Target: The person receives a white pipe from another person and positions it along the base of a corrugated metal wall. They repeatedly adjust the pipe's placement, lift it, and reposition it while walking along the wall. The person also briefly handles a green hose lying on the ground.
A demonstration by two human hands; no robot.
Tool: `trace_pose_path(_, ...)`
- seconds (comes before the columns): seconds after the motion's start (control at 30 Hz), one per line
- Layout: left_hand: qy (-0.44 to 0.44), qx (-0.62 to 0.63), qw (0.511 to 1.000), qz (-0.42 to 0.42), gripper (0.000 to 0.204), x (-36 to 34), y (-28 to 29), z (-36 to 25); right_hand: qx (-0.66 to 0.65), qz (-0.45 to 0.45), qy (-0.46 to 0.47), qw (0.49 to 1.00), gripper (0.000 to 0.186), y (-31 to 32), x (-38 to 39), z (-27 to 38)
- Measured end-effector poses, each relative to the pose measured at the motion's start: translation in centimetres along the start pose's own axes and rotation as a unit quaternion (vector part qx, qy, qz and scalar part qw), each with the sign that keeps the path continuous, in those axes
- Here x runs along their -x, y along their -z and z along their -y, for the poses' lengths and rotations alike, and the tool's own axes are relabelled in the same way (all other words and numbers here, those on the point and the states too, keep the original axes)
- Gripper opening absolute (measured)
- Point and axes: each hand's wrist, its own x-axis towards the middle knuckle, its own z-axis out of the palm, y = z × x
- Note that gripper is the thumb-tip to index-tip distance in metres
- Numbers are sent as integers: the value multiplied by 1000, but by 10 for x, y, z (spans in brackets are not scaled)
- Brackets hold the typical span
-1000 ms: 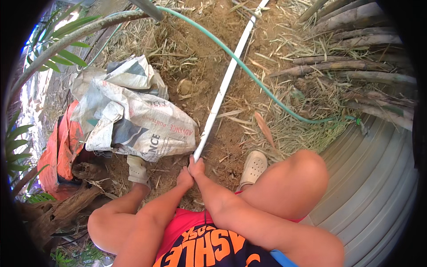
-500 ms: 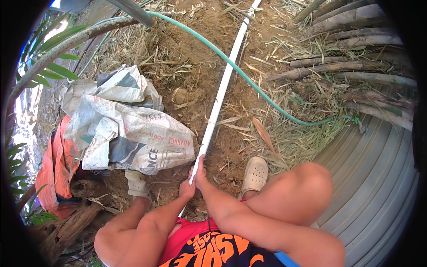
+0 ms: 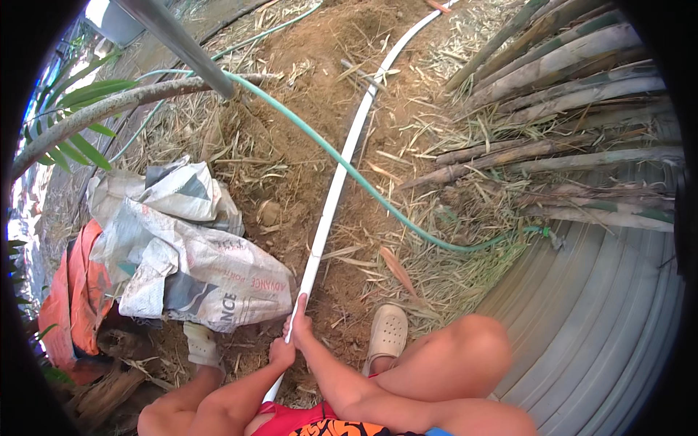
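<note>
Gripping the white plastic pipe [image 3: 326,218] with both hands here: right hand [image 3: 299,331] closed round it and placed further forward, left hand [image 3: 282,353] closed on it just behind, between seven and eight o'clock from the right. Stretching away from that double grip towards one o'clock, long axis pointing back to seven, close by the red shorts [image 3: 291,418]. Curving a touch to the right at the far stretch, too! Nearest to the long outward length: the right hand. Nearest to the short tail: the left. Crossed at one o'clock, well ahead of the grip, by a green hose [image 3: 465,248], passing over the pipe; touching or not, impossible to tell. At ten o'clock, just beside the pipe, a crumpled woven sack [image 3: 211,265]. Over at three o'clock, a beige clog [image 3: 388,331], then corrugated sheeting [image 3: 589,312] further out.
</note>
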Motion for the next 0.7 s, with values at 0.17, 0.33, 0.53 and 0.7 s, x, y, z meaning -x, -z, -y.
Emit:
trace_pose_path(0.17,-13,17,1000,1,72,3,6,-7,0,-3,6,1000,83,-8,12,12)
trace_pose_path(0.33,1,20,1000,23,79,2,18,-22,-3,-1,20,1000,82,-15,16,19)
trace_pose_path(0.53,0,59,997,46,81,-8,22,-8,20,-41,31,998,80,-33,37,25)
trace_pose_path(0.7,-8,99,993,68,82,-11,14,-6,23,-55,65,996,81,-35,24,27)
